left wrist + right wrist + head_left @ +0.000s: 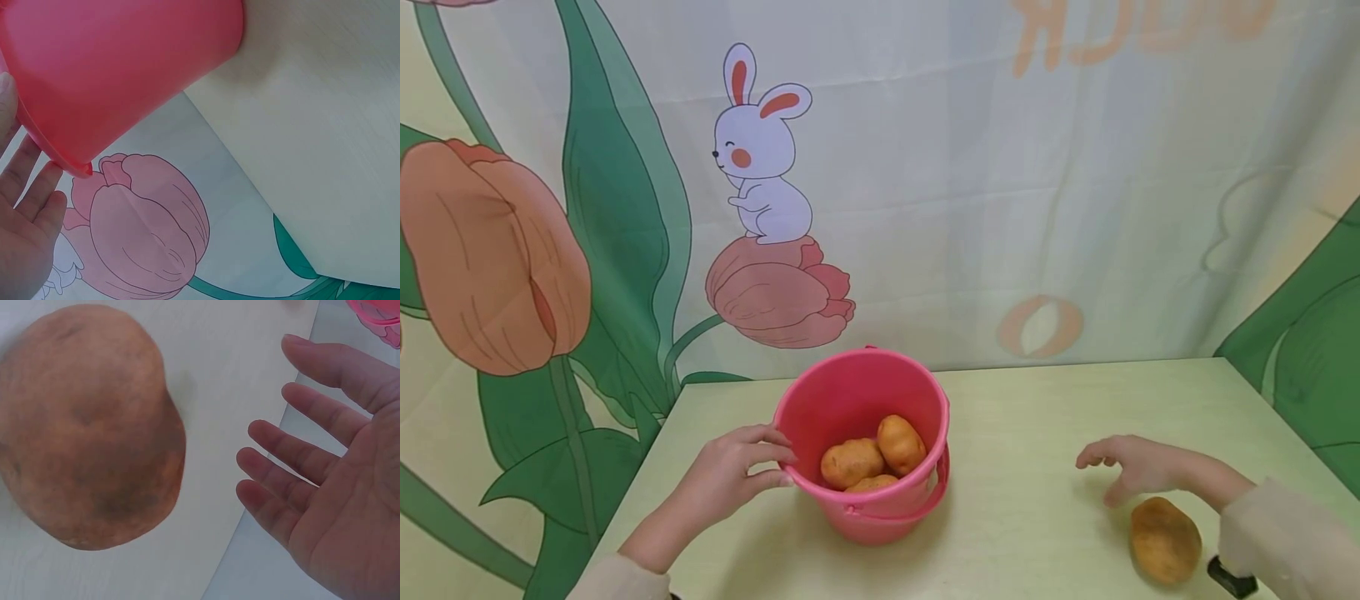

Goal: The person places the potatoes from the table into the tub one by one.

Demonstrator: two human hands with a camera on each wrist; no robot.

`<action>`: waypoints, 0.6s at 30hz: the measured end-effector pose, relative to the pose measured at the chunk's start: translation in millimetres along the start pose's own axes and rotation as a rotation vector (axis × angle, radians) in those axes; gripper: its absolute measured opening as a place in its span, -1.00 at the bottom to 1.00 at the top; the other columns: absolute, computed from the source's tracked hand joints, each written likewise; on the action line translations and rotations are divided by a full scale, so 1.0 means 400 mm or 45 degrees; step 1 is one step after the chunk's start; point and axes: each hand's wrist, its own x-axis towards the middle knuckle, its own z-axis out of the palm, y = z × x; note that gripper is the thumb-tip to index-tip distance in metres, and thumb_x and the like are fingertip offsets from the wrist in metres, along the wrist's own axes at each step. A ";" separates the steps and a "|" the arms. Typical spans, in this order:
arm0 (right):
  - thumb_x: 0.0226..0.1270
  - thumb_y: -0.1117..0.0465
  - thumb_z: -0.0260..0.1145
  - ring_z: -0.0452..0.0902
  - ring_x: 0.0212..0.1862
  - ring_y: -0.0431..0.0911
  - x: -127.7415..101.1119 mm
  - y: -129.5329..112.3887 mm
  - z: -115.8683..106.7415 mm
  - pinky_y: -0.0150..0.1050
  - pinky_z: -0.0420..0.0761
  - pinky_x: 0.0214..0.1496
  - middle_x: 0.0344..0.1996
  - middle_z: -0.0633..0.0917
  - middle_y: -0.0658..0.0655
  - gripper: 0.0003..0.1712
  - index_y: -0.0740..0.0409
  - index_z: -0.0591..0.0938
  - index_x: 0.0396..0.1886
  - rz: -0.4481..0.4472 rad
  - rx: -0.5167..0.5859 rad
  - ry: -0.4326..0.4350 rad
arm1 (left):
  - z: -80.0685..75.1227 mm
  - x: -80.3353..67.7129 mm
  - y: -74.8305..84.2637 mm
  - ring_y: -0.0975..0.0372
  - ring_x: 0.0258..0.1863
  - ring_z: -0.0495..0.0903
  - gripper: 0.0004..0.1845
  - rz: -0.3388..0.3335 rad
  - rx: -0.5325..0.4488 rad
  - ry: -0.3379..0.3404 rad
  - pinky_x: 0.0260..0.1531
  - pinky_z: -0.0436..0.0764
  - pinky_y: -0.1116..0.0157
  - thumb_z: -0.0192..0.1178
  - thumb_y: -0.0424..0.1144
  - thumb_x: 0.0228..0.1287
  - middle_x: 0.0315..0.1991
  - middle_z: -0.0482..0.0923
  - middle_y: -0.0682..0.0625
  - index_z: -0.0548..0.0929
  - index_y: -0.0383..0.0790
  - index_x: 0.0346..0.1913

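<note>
A pink bucket stands on the table, with three potatoes visible inside. My left hand holds the left side of its rim, the thumb lower than the fingers. In the left wrist view, the same hand meets the rim of the bucket with thumb and fingertips. Another potato lies on the table to the right. Over the tabletop just beyond that potato, my right hand has loosely bent, spread fingers and nothing in them. The right wrist view shows the potato apart from the hand.
The pale table extends between the bucket and the loose potato. Behind it hangs a curtain printed with tulips and a rabbit. The bucket's pink handle hangs down at its right front.
</note>
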 end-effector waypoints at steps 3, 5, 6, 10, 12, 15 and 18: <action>-0.18 0.28 0.37 0.37 -0.06 0.20 -0.004 0.015 0.003 0.13 0.39 -0.07 -0.07 0.53 0.25 -0.47 0.28 0.50 -0.08 -0.006 0.016 0.001 | -0.001 0.000 0.001 0.27 -0.17 0.53 -0.75 0.005 -0.002 0.003 -0.26 0.61 0.32 0.35 -0.09 -0.17 -0.23 0.57 0.16 0.69 0.03 -0.30; -0.17 0.29 0.37 0.37 -0.05 0.22 -0.006 0.023 0.004 0.15 0.38 -0.06 -0.07 0.53 0.26 -0.47 0.28 0.50 -0.08 -0.006 0.030 -0.001 | 0.000 0.000 0.001 0.27 -0.17 0.53 -0.75 0.006 -0.003 0.006 -0.27 0.61 0.33 0.35 -0.09 -0.17 -0.23 0.57 0.16 0.69 0.03 -0.30; -0.17 0.29 0.36 0.37 -0.05 0.23 -0.008 0.027 0.004 0.15 0.38 -0.06 -0.07 0.52 0.27 -0.47 0.28 0.50 -0.08 -0.008 0.034 -0.001 | 0.000 0.001 0.001 0.27 -0.17 0.53 -0.75 0.006 -0.004 0.008 -0.27 0.61 0.33 0.35 -0.09 -0.17 -0.23 0.57 0.16 0.69 0.03 -0.30; -0.16 0.27 0.36 0.37 -0.05 0.26 -0.019 0.042 0.004 0.16 0.38 -0.07 -0.07 0.52 0.28 -0.48 0.29 0.50 -0.09 -0.022 0.041 -0.001 | 0.000 0.001 0.001 0.28 -0.17 0.53 -0.75 0.009 -0.004 0.015 -0.27 0.61 0.33 0.35 -0.09 -0.18 -0.24 0.57 0.16 0.69 0.06 -0.31; -0.15 0.26 0.35 0.37 -0.06 0.26 -0.025 0.052 0.006 0.17 0.38 -0.08 -0.07 0.52 0.28 -0.49 0.28 0.51 -0.09 -0.009 0.049 -0.005 | 0.000 0.001 0.001 0.27 -0.16 0.53 -0.75 0.005 -0.004 0.013 -0.26 0.61 0.33 0.35 -0.08 -0.18 -0.23 0.57 0.16 0.69 0.04 -0.31; -0.14 0.26 0.34 0.36 -0.05 0.26 -0.032 0.070 0.009 0.18 0.38 -0.09 -0.07 0.51 0.29 -0.49 0.28 0.51 -0.08 0.003 0.073 -0.015 | -0.001 0.001 0.002 0.25 -0.15 0.53 -0.74 -0.013 -0.002 -0.003 -0.26 0.61 0.31 0.35 -0.09 -0.17 -0.23 0.57 0.15 0.69 0.01 -0.30; -0.14 0.26 0.34 0.36 -0.05 0.28 -0.040 0.085 0.011 0.18 0.37 -0.09 -0.06 0.51 0.31 -0.48 0.30 0.51 -0.07 0.003 0.100 -0.017 | -0.001 0.001 0.003 0.24 -0.14 0.53 -0.73 -0.036 -0.006 -0.019 -0.26 0.61 0.30 0.35 -0.09 -0.17 -0.23 0.57 0.15 0.69 -0.01 -0.29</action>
